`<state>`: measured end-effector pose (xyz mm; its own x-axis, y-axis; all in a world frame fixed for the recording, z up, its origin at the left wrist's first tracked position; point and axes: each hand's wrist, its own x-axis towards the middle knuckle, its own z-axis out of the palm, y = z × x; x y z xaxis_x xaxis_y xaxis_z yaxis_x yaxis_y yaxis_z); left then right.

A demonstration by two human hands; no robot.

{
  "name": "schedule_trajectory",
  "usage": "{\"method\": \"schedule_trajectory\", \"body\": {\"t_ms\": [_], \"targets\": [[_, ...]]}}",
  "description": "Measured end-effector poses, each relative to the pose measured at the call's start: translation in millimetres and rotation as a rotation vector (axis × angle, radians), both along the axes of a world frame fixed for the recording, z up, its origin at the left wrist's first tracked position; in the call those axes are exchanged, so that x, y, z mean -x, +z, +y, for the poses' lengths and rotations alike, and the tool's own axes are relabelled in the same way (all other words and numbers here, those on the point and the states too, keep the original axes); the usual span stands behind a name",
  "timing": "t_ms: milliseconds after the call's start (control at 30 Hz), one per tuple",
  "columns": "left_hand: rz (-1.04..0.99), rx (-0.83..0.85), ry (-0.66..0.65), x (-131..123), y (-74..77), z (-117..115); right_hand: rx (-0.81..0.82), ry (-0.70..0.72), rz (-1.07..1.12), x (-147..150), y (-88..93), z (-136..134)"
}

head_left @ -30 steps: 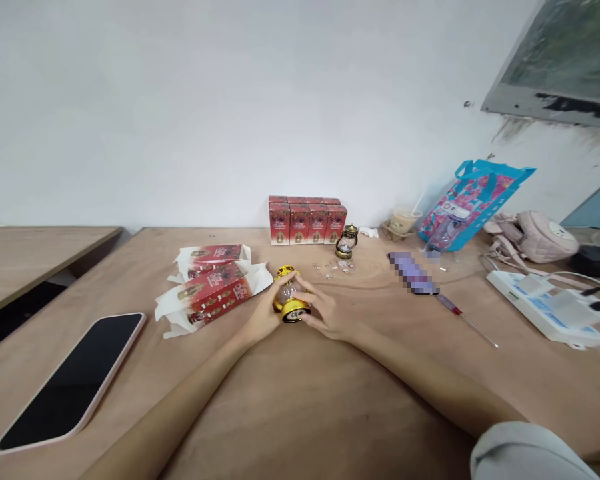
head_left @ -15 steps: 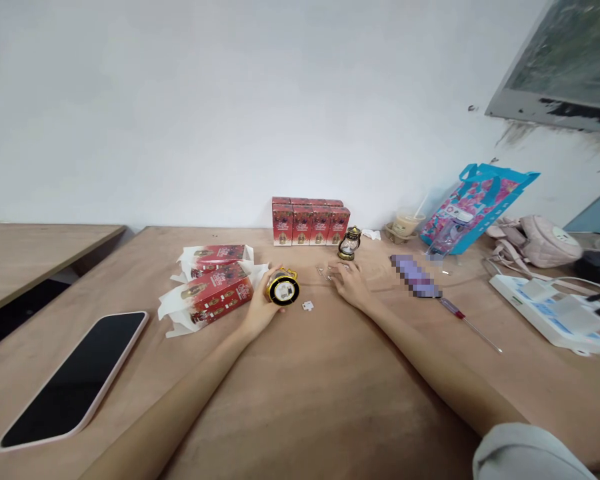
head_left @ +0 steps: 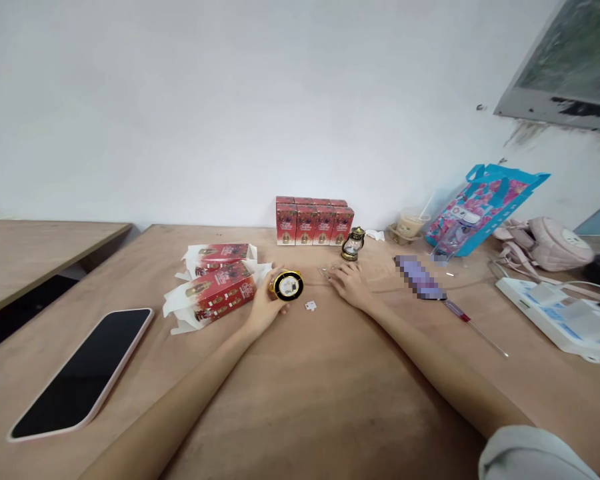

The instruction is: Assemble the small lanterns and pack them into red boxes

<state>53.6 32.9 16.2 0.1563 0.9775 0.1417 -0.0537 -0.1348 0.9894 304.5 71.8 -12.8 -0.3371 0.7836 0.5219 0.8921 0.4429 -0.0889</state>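
In my left hand (head_left: 266, 305) a small lantern (head_left: 289, 286) with a gold rim is gripped, its round black base with a pale centre turned toward me. The fingers wrap its left side and underside, hiding much of its body. My right hand (head_left: 351, 285) rests on the table, fingers stretched out over small shiny pieces (head_left: 323, 271) too small to name; its fingertips are at them. A small white flat piece (head_left: 311, 306) lies between the hands. Beyond my right hand a bronze-coloured lantern (head_left: 353, 244) stands upright.
Red boxes (head_left: 315, 225) stand in rows by the wall. Opened red boxes (head_left: 220, 291) lie left, beyond a phone (head_left: 83, 373). To the right are a screwdriver (head_left: 473, 324), a blurred purple item (head_left: 420, 278), a drink cup (head_left: 411, 224), a blue bag (head_left: 487, 207) and a power strip (head_left: 555, 320).
The whole view has shifted slightly. The held lantern is tipped a little, and its yellow handle shows less. My right hand stays over the small pieces.
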Motion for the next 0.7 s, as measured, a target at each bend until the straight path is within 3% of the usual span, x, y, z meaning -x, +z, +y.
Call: {"method": "schedule_trajectory", "body": {"t_ms": [333, 533, 600, 700], "targets": [[0.013, -0.011, -0.007, 0.9, -4.6, 2.3, -0.033, 0.040, 0.090, -0.5, -2.4, 4.7], [-0.014, -0.012, -0.012, -0.1, -6.8, 3.9, -0.171, 0.100, 0.254, 16.7, 5.7, -20.3], [-0.017, -0.014, -0.013, -0.3, -8.4, 4.7, -0.234, 0.174, 0.297, 30.9, 12.0, -35.2], [-0.024, -0.025, -0.017, -0.4, -10.4, 5.6, -0.335, 0.445, 0.325, 55.4, 25.6, -53.4]]}}
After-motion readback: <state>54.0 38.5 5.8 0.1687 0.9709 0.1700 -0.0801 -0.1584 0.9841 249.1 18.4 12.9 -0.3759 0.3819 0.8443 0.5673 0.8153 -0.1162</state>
